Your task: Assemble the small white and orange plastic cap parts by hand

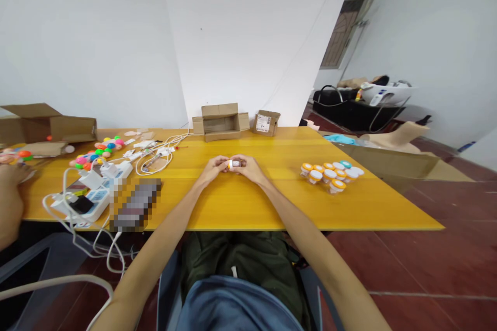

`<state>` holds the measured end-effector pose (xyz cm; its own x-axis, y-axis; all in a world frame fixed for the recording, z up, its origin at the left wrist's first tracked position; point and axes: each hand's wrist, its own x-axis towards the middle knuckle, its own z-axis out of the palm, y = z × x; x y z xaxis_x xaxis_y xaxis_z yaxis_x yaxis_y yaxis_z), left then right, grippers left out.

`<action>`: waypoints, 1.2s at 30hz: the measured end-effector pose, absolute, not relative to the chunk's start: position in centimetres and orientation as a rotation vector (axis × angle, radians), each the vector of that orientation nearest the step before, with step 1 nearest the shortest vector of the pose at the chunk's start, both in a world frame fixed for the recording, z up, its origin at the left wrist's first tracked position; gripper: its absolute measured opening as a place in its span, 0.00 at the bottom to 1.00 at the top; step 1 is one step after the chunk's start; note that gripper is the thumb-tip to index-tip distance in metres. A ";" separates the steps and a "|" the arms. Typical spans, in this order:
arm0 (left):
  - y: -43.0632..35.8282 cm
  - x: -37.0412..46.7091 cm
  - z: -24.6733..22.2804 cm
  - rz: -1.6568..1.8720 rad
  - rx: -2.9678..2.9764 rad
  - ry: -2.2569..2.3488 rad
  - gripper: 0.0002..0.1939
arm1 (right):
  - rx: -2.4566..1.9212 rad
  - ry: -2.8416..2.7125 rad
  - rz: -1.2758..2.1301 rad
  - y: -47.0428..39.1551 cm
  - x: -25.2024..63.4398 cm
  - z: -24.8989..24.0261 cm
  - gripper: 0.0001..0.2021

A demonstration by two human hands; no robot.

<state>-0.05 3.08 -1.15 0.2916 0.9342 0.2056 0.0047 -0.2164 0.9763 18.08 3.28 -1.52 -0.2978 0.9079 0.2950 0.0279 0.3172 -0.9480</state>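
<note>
Above the middle of the wooden table, a small jar with a white label and a bit of orange at one end lies between my fingertips. My left hand grips it from the left, thumb and fingers closed. From the other side my right hand closes on the same jar; its fingers partly cover it. To the right stands a cluster of several small clear jars with white-topped lids, most rimmed orange, one rimmed teal and some all white.
At the back sit an open cardboard box and a smaller box. On the left lie a power strip with chargers, a pixelated phone, white cables and colourful balls. Another person's arm rests at far left.
</note>
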 end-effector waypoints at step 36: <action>2.5 -0.1 -0.6 1.116 1.494 0.881 0.22 | -0.889 -1.706 0.890 3.4 18.1 -1.6 0.14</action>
